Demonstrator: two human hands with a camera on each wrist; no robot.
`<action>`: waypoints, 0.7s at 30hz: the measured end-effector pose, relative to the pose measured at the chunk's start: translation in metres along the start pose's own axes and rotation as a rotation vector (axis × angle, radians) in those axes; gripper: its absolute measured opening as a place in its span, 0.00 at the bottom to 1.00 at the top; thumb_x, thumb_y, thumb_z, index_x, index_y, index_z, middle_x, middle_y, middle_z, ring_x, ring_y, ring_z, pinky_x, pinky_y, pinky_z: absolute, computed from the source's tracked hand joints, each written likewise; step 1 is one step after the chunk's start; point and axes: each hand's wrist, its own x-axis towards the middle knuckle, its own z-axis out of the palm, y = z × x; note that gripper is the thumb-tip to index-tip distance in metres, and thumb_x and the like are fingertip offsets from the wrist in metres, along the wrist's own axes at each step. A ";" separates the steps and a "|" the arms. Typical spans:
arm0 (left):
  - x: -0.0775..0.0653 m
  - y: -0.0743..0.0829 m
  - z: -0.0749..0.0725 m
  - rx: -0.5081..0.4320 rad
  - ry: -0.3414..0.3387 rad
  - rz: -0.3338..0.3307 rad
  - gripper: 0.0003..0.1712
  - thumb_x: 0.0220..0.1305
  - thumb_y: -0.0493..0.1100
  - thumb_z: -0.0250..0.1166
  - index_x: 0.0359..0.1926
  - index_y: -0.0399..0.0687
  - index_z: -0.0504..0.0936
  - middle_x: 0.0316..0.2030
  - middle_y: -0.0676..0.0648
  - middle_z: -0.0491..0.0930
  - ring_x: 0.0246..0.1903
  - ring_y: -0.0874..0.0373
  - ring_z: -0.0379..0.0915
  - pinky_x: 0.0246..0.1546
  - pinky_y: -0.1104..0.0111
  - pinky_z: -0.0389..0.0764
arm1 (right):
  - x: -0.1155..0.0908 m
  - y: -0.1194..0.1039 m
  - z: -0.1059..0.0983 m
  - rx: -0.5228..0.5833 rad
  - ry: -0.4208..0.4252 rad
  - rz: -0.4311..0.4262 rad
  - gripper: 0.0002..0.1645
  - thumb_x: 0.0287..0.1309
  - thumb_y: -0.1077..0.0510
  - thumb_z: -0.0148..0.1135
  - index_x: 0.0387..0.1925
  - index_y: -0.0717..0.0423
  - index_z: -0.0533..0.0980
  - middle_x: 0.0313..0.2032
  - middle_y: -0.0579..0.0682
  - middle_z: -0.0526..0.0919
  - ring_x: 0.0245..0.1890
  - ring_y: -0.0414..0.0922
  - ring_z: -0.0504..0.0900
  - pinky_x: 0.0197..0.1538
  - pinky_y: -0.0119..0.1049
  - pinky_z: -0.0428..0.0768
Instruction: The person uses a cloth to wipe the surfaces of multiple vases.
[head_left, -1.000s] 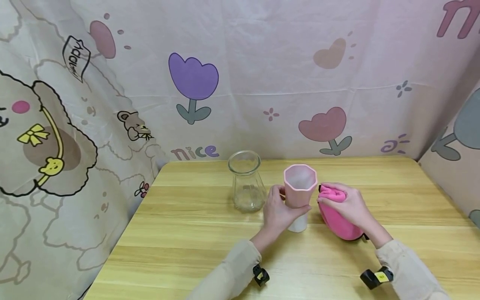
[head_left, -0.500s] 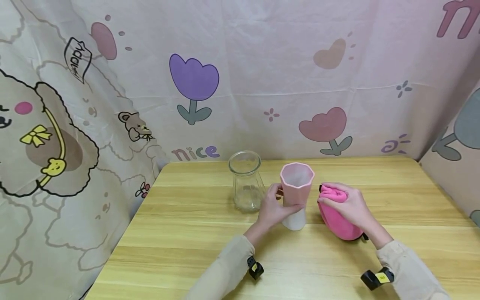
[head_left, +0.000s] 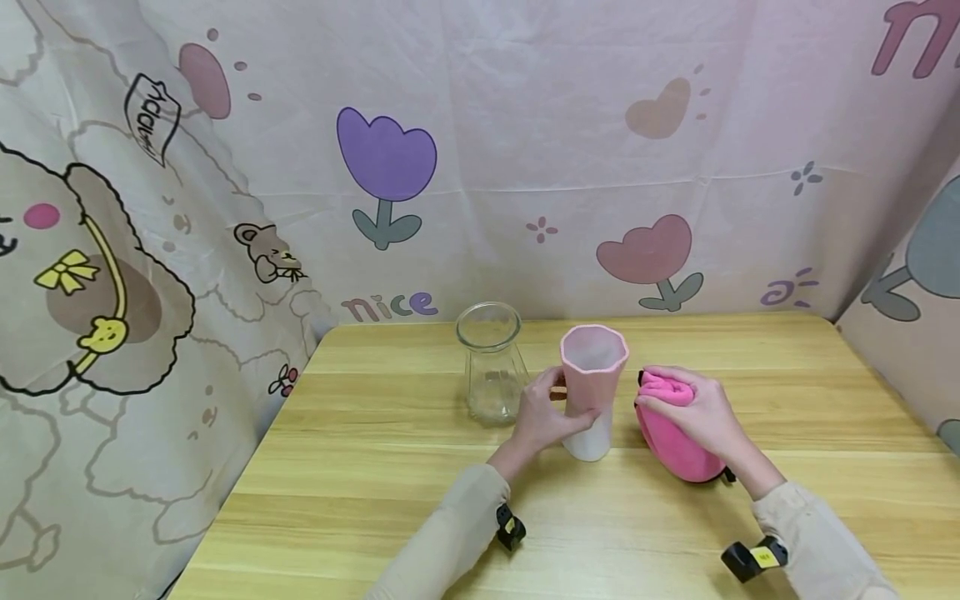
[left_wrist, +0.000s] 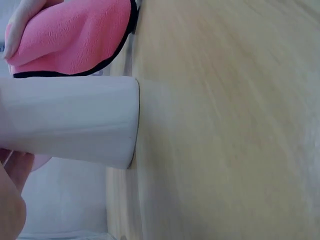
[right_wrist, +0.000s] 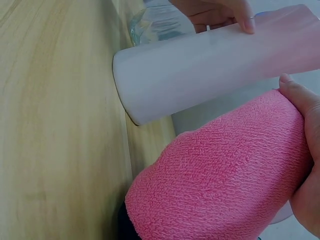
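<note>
A tall faceted vase (head_left: 592,387), pink at the top and fading to white at its base, stands upright on the wooden table. My left hand (head_left: 540,415) holds it from the left, thumb across the front, other fingers partly hidden behind. In the right wrist view the left thumb lies against the vase (right_wrist: 190,70). To the right, my right hand (head_left: 701,412) grips the bunched top of a pink towel (head_left: 678,442) with black edging. The towel (right_wrist: 225,170) hangs down to the table beside the vase, apart from it in the head view.
A clear glass vase (head_left: 495,375) with a wide rim stands just left of my left hand, close to its fingers. The wooden table (head_left: 360,467) ends at a printed curtain (head_left: 480,167) at the back and sides.
My left hand and the pink-white vase have shifted slightly left, away from the towel, mostly in the first half second. The right hand and towel have stayed in place.
</note>
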 end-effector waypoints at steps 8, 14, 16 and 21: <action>0.002 -0.002 -0.005 -0.122 -0.047 -0.018 0.31 0.39 0.32 0.70 0.48 0.28 0.72 0.38 0.33 0.79 0.37 0.43 0.78 0.38 0.67 0.81 | 0.000 0.002 0.002 0.016 -0.021 0.018 0.29 0.46 0.52 0.69 0.52 0.56 0.74 0.46 0.52 0.81 0.43 0.19 0.71 0.46 0.12 0.68; 0.005 -0.007 -0.006 -0.070 -0.086 0.013 0.32 0.39 0.35 0.71 0.50 0.31 0.72 0.39 0.38 0.80 0.37 0.51 0.78 0.37 0.74 0.80 | -0.001 0.002 0.002 0.018 -0.019 0.021 0.29 0.47 0.52 0.69 0.52 0.56 0.75 0.46 0.53 0.81 0.43 0.19 0.71 0.46 0.12 0.67; 0.007 -0.008 -0.008 -0.064 -0.097 0.037 0.31 0.39 0.36 0.70 0.49 0.32 0.72 0.38 0.38 0.80 0.36 0.52 0.78 0.37 0.74 0.80 | -0.001 0.002 0.002 0.022 -0.020 0.022 0.29 0.47 0.51 0.68 0.51 0.56 0.75 0.46 0.53 0.81 0.43 0.20 0.71 0.46 0.12 0.67; 0.009 -0.011 -0.010 -0.071 -0.131 0.070 0.29 0.38 0.36 0.68 0.46 0.31 0.73 0.38 0.38 0.80 0.35 0.52 0.79 0.36 0.71 0.81 | -0.002 0.002 0.003 0.012 -0.031 0.029 0.29 0.47 0.50 0.68 0.52 0.57 0.75 0.46 0.53 0.81 0.43 0.19 0.71 0.47 0.12 0.67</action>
